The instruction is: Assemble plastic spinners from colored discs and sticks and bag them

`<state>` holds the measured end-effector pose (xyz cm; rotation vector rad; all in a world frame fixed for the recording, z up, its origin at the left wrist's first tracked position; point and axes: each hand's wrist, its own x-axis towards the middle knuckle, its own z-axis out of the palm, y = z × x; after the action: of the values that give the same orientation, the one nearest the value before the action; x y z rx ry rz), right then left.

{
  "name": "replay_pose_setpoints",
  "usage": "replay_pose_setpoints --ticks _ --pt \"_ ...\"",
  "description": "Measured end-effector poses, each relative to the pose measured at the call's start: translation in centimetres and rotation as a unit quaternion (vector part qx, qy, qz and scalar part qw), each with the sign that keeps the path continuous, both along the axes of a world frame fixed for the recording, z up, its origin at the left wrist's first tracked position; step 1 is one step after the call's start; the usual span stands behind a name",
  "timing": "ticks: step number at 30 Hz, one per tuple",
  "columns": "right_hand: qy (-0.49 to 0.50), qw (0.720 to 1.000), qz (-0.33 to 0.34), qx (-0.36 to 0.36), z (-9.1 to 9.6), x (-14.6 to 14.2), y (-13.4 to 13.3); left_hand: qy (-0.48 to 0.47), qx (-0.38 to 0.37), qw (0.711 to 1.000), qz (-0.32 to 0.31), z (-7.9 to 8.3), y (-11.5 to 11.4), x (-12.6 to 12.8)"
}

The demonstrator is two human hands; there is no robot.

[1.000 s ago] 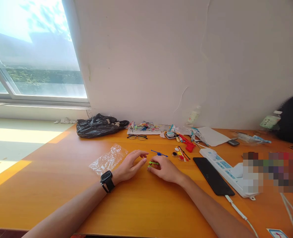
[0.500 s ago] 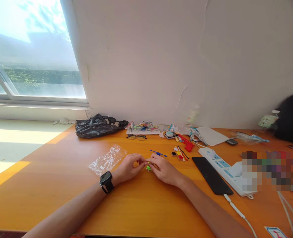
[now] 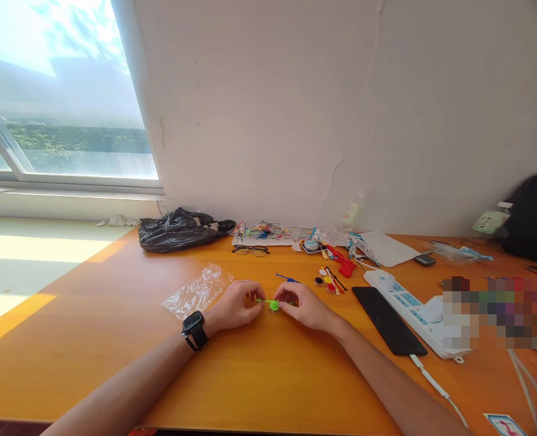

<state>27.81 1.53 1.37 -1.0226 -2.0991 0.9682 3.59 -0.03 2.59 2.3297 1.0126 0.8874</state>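
Between my hands is a small bright-green plastic piece [image 3: 274, 306] with a round middle and a thin stem, held just above the table. My left hand [image 3: 240, 306], with a black watch at the wrist, pinches the stem's left end. At the round part, the thumb and fingers of my right hand [image 3: 303, 309] close on its right side. Something clear shows under the round part, too small to make out. Just beyond my right hand lies a similar blue plastic piece [image 3: 287, 278], partly hidden by that hand. A clear plastic bag [image 3: 198, 292] lies crumpled beyond my left hand.
Several small coloured parts [image 3: 328, 281] and a red toy gun [image 3: 342, 263] lie to the right. A black phone [image 3: 388, 321] on a cable sits beside a white power strip [image 3: 413, 312]. Eyeglasses [image 3: 250, 250] and a black plastic bag [image 3: 181, 231] are at the back.
My hands have moved slightly apart. The green piece, mostly covered by my fingers before, now shows with its stem between them. My right hand now covers part of the blue piece.
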Motion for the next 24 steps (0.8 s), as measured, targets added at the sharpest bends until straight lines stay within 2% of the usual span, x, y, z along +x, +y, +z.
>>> replay_pose_setpoints --ticks 8,12,17,24 --pt "-0.008 1.0 0.01 0.017 -0.5 0.3 0.1 0.032 -0.007 0.999 -0.016 0.4 -0.4 0.6" --pt "-0.014 0.999 0.005 0.029 -0.8 0.4 0.4 0.044 0.031 0.999 -0.009 -0.3 -0.1 1.1" --pt "-0.007 1.0 0.002 0.006 -0.4 0.3 0.2 0.049 0.05 0.997 -0.012 -1.2 0.4 1.2" --pt "-0.028 0.999 -0.017 -0.014 -0.2 0.0 0.2 0.055 0.052 0.997 -0.008 -1.3 0.5 1.2"
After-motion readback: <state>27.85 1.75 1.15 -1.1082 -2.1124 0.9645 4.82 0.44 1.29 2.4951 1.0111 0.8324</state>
